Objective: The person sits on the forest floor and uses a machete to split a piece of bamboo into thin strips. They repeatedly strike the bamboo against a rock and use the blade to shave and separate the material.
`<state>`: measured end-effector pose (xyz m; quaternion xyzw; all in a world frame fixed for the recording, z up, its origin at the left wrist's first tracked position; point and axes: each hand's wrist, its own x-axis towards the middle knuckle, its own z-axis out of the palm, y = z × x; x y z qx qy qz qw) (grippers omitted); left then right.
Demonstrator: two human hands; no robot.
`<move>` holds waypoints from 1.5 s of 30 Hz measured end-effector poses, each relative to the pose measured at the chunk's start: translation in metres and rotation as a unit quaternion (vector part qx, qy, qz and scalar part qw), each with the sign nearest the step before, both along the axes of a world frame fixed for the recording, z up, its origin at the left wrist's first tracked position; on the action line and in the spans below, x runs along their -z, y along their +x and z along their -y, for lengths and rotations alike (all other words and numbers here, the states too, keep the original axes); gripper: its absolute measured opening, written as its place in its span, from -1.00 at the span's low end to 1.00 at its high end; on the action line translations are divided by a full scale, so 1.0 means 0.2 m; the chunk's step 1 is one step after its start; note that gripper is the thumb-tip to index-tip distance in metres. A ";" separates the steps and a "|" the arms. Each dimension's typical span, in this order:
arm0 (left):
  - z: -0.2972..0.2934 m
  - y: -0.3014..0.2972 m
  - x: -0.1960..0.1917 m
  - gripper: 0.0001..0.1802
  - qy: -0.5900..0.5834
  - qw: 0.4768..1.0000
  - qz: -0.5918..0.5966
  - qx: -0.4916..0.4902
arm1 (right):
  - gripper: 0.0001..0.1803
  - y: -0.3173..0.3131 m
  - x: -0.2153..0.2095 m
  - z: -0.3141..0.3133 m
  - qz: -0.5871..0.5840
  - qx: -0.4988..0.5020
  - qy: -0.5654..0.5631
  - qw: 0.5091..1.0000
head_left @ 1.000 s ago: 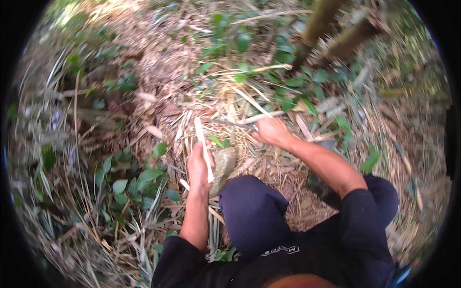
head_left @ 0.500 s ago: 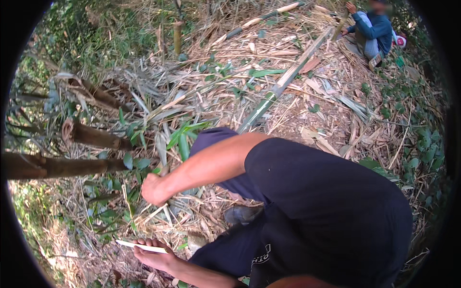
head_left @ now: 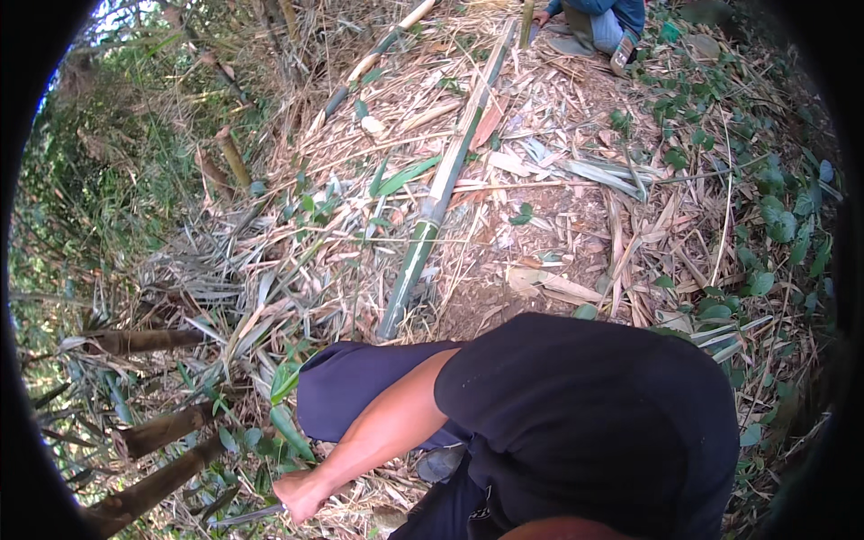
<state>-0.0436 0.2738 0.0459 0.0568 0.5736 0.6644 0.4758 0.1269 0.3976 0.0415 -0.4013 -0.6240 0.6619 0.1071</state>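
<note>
My right hand (head_left: 300,495) is closed in a fist low at the left, beside the foliage and the cut bamboo stumps. A small pale bit shows under its fingers, and a narrow grey, blade-like thing (head_left: 245,517) reaches left from there. I cannot make out whether the hand grips that piece or a leaf lies behind it. My left hand is out of view. My bent knee (head_left: 351,387) in dark trousers is close to the right forearm, and a dark shoe (head_left: 438,464) shows below.
A long split bamboo pole (head_left: 439,193) lies ahead on ground littered with dry sheaths. Brown bamboo stumps (head_left: 166,429) jut out at left. At the top, another person (head_left: 605,27) crouches by an upright bamboo piece (head_left: 526,25). Green creepers (head_left: 774,216) grow at right.
The view has swung, so the scene sits lower and my right fist is nearer the bottom edge. My left hand, which held a pale slender strip, has dropped out of view.
</note>
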 end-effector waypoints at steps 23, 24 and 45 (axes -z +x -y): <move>-0.03 0.05 0.11 -0.51 -0.092 0.993 -0.056 -0.057 | -0.57 -0.19 0.29 0.04 -0.135 -0.035 -0.141 0.980; -0.02 0.05 0.12 -0.52 -0.084 0.992 -0.084 -0.053 | -0.58 -0.18 0.27 0.04 -0.138 -0.034 -0.148 0.979; 0.01 -0.02 0.05 -0.41 -0.207 0.973 -0.084 -0.054 | -0.77 -0.14 0.10 0.00 -0.142 -0.021 -0.191 0.971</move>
